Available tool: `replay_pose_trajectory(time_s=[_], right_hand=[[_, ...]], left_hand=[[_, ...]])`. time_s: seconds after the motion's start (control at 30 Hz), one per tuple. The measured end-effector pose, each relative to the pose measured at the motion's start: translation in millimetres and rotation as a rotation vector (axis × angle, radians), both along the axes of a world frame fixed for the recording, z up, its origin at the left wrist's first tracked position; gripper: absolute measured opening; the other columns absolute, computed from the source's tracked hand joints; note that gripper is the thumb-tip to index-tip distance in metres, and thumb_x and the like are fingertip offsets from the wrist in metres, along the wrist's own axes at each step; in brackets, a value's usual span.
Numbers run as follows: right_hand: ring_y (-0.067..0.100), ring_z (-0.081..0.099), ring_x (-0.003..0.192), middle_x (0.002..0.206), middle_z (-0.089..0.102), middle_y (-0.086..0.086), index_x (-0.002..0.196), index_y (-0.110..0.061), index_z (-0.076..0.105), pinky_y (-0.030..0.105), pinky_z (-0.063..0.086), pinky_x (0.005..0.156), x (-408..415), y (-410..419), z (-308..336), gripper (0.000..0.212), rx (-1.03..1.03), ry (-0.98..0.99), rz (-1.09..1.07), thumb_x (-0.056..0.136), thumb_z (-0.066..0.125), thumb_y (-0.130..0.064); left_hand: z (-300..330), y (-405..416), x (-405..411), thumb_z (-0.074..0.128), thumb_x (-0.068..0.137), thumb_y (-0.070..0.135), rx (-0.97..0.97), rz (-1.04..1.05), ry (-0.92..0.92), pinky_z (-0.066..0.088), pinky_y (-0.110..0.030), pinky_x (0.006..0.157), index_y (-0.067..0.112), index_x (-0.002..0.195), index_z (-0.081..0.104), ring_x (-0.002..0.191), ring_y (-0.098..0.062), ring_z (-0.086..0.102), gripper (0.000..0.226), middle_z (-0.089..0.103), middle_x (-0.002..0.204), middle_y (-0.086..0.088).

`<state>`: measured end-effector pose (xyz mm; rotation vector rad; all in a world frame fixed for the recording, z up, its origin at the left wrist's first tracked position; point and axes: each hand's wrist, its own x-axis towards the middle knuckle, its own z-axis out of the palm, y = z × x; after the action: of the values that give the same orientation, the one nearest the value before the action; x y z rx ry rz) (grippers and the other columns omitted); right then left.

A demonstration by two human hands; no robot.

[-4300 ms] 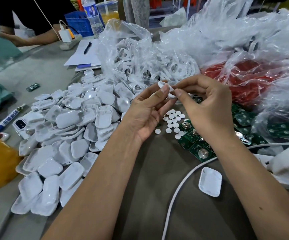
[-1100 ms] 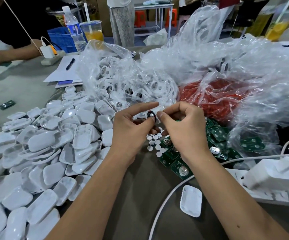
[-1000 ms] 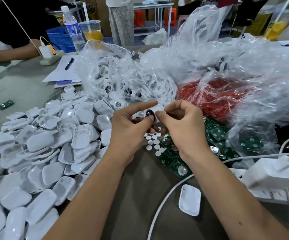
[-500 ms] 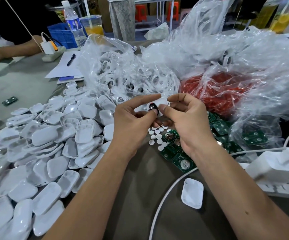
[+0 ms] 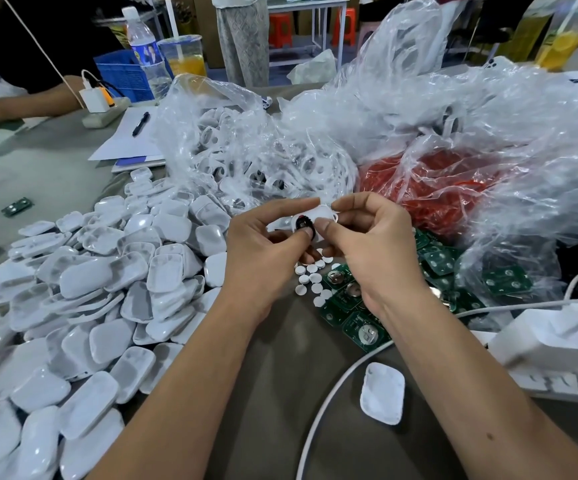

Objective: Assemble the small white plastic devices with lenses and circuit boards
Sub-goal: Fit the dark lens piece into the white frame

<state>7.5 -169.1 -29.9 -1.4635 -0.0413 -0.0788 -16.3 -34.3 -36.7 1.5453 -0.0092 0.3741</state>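
A heap of plastic shells is lying on the counter to the left of the left hand. Between both hands, a small device housing is being held above a cluster of round discs. Circuit boards are lying under and right of the right hand. Behind the hands, a bag of ring-shaped parts is sitting left of another bag. A single shell is lying nearer, just right of a cable.

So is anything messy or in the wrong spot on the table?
Yes. One white shell lies alone by the white cable, apart from the big heap of shells. One green circuit board also sits far left, away from the others.
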Motion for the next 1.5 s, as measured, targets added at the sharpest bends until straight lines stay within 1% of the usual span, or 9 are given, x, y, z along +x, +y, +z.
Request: replay_pose_trajectory(time_s=[0.13,0.23,0.4,0.7,0.83,1.07,1.2,1.37,1.5], right_hand=[[0.021,0.073,0.055,0.08,0.077,0.013,0.096,-0.008,0.069,0.029,0.059,0.055,0,0,1,0.017,0.023,0.017,0.01,0.087,0.079,0.003],[0.026,0.075,0.059,0.08,0.079,0.009,0.096,-0.006,0.071,0.034,0.063,0.061,0,0,2,0.012,0.058,0.041,0.026,0.092,0.071,0.006],[0.022,0.075,0.058,0.077,0.078,0.006,0.095,-0.004,0.071,0.028,0.061,0.058,-1,0,4,0.013,0.095,0.054,0.044,0.095,0.064,0.007],[0.031,0.077,0.066,0.087,0.079,0.013,0.104,-0.011,0.071,0.036,0.062,0.06,-1,1,2,0.018,0.002,0.028,0.044,0.091,0.072,0.003],[0.035,0.077,0.066,0.087,0.079,0.014,0.103,-0.011,0.07,0.049,0.066,0.068,-1,1,2,0.019,-0.013,0.014,0.06,0.091,0.072,0.004],[0.021,0.074,0.063,0.08,0.073,0.006,0.098,-0.015,0.065,0.041,0.064,0.072,2,0,-1,0.025,-0.102,-0.024,0.042,0.087,0.077,0.004],[0.016,0.072,0.066,0.08,0.073,0.005,0.096,-0.014,0.065,0.034,0.063,0.069,3,-2,-2,0.024,-0.133,-0.043,0.062,0.087,0.078,0.005],[0.03,0.077,0.074,0.09,0.078,0.013,0.103,-0.015,0.068,0.052,0.064,0.08,3,-3,-2,0.023,-0.157,-0.019,0.101,0.088,0.079,-0.001],[0.028,0.077,0.073,0.089,0.078,0.012,0.104,-0.017,0.069,0.047,0.064,0.08,2,-3,-1,0.024,-0.098,0.001,0.118,0.088,0.078,0.0]], left_hand=[[-1,1,1,0.066,0.087,-0.011,-0.027,0.001,0.019,0.056,-0.026,0.056,0.018,0.105,0.081,0.056,-0.021,0.066,0.038,0.076,0.074,-0.01],[-2,3,2,0.068,0.087,-0.009,-0.043,0.017,0.035,0.057,-0.027,0.054,0.02,0.104,0.082,0.055,-0.02,0.065,0.037,0.075,0.074,-0.016],[-1,5,3,0.067,0.086,-0.012,-0.063,0.004,0.021,0.053,-0.021,0.054,0.017,0.105,0.081,0.049,-0.014,0.063,0.037,0.077,0.077,-0.008],[-1,6,2,0.067,0.085,-0.01,-0.051,-0.03,0.001,0.054,-0.022,0.055,0.02,0.103,0.082,0.053,-0.016,0.064,0.038,0.076,0.077,-0.005],[0,8,2,0.067,0.085,-0.01,-0.051,-0.051,0.006,0.054,-0.024,0.056,0.016,0.106,0.081,0.054,-0.02,0.064,0.036,0.074,0.07,-0.007],[5,11,0,0.065,0.083,-0.011,0.046,-0.067,0.007,0.051,-0.023,0.053,0.015,0.105,0.081,0.053,-0.02,0.066,0.037,0.074,0.071,0.001],[5,16,0,0.064,0.083,-0.013,0.06,-0.105,0.023,0.052,-0.025,0.054,0.016,0.104,0.08,0.054,-0.022,0.065,0.039,0.072,0.069,-0.006],[5,18,-1,0.064,0.082,-0.012,0.053,-0.136,0.019,0.051,-0.024,0.053,0.015,0.103,0.081,0.053,-0.022,0.064,0.038,0.072,0.069,-0.008],[7,17,-1,0.064,0.082,-0.01,0.027,-0.15,0.007,0.051,-0.024,0.053,0.017,0.102,0.082,0.054,-0.022,0.064,0.038,0.072,0.071,-0.013]])
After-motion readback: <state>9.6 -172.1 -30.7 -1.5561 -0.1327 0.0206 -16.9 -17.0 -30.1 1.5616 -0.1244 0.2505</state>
